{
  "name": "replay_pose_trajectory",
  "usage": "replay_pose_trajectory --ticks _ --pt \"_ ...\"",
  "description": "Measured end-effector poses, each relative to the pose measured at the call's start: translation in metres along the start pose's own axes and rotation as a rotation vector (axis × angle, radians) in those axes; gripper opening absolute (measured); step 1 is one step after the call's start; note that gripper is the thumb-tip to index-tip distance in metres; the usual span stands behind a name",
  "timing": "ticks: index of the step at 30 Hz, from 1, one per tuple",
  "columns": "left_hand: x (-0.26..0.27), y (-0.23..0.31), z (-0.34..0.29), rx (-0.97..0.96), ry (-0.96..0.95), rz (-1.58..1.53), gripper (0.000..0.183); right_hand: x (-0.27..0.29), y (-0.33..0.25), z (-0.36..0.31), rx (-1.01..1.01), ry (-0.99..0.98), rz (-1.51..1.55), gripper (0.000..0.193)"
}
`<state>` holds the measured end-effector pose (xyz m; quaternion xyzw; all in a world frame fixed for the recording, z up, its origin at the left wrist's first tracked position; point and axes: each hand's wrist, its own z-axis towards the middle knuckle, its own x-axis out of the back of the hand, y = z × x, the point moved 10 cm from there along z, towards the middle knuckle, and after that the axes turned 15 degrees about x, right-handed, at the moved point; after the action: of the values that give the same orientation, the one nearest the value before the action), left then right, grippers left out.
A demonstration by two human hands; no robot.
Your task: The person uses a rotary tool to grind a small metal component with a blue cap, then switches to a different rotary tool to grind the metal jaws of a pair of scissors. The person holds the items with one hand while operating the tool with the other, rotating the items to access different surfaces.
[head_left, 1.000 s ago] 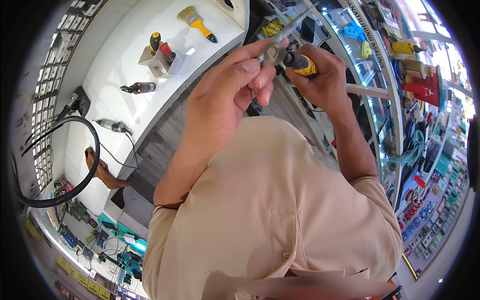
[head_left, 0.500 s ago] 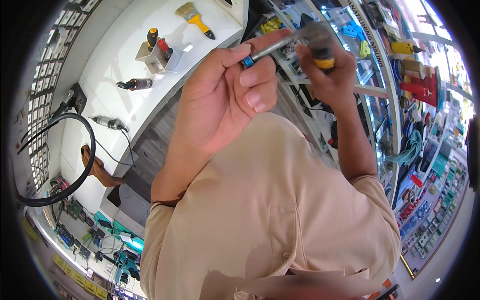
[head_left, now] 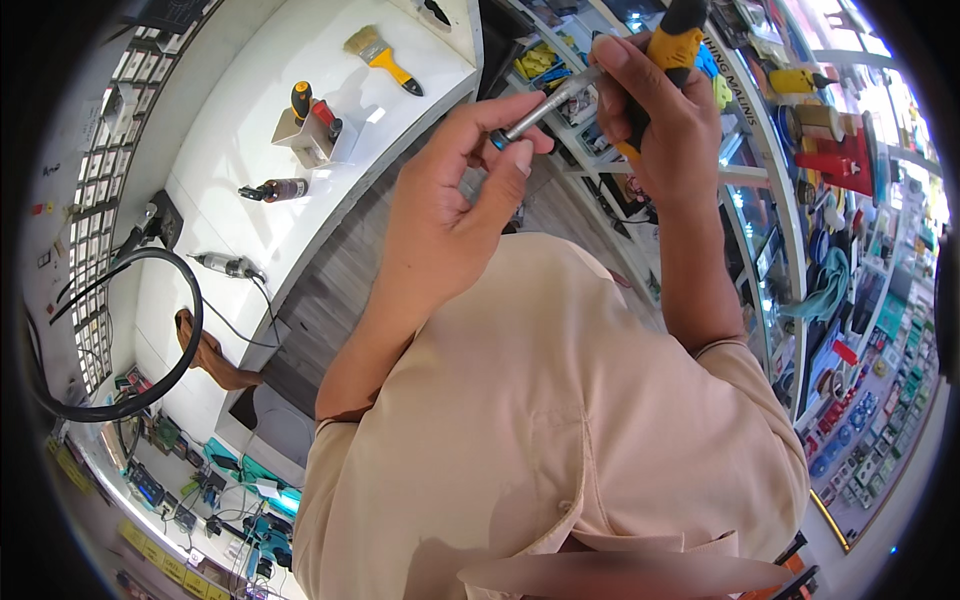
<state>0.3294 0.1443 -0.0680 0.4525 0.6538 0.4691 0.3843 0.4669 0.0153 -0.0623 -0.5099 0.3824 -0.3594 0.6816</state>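
Between my hands is a driver with a yellow-and-black handle (head_left: 676, 48) set crosswise to its metal shaft (head_left: 555, 103). My right hand (head_left: 665, 125) is wrapped round the handle, up at the right. The shaft slants down to the left and ends in a small blue-ringed tip (head_left: 498, 139). My left hand (head_left: 455, 195) pinches the shaft near this tip, with the thumb below and the fingers above and behind. Whether a bit sits in the tip cannot be made out.
On the white counter (head_left: 255, 100) at left are a brush (head_left: 384, 60), a small holder (head_left: 303, 138) with screwdrivers, a small dark bottle (head_left: 275, 190), a corded pen-like tool (head_left: 228, 265) and a brown cloth (head_left: 212, 350). A glass display case (head_left: 735, 180) stands at right.
My left hand has turned over, from palm showing to its back showing, keeping its hold near the tip. The right hand, blurred before, is now still, with the handle tilted differently.
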Motion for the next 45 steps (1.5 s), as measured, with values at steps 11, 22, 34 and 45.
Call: replay_pose_trajectory --ticks 11,22,34,45 --pt "-0.024 -0.019 0.0 0.268 -0.275 -0.192 0.029 -0.029 -0.02 0.015 -0.11 -0.158 -0.224 0.034" --pt "-0.006 -0.003 0.004 0.195 -0.177 -0.254 0.025 -0.008 -0.047 -0.003 0.477 -0.336 -0.764 0.016" --pt "-0.006 0.008 0.004 0.161 -0.208 -0.27 0.027 -0.017 -0.067 0.0 0.748 -0.646 -1.116 0.02" --pt "-0.005 0.01 0.002 0.183 -0.142 -0.285 0.027 -0.027 -0.078 0.005 0.853 -0.721 -1.16 0.019"
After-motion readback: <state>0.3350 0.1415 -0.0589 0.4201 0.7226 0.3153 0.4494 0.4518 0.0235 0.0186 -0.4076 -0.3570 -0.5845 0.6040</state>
